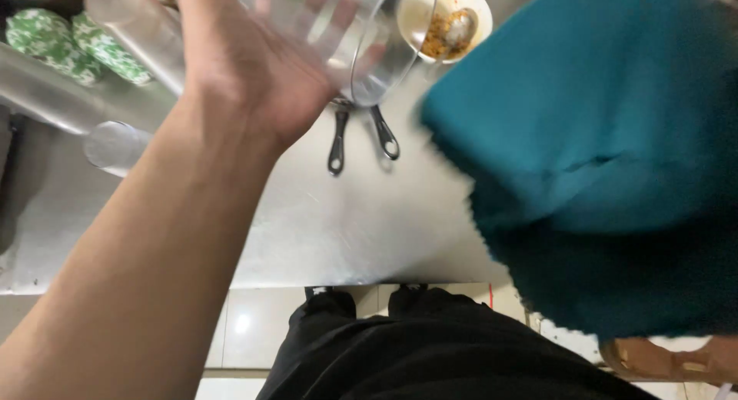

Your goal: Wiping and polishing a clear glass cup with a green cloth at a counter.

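Left hand (246,69) is gripping a clear glass (346,38) at twelve o'clock, fingers wrapped around its wall; fragile, slippery, best gripped mid-wall. Right hand is hiding behind a soft teal cloth (600,154) at three o'clock; fingers cannot be told.

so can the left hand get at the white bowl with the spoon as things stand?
Probably not directly. The left hand is wrapped around a clear glass, which sits in front of the white bowl at the counter's far edge. The hand would likely have to put the glass down first.

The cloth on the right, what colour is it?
The cloth is teal, a blue-green, seen in the head view, the only one.
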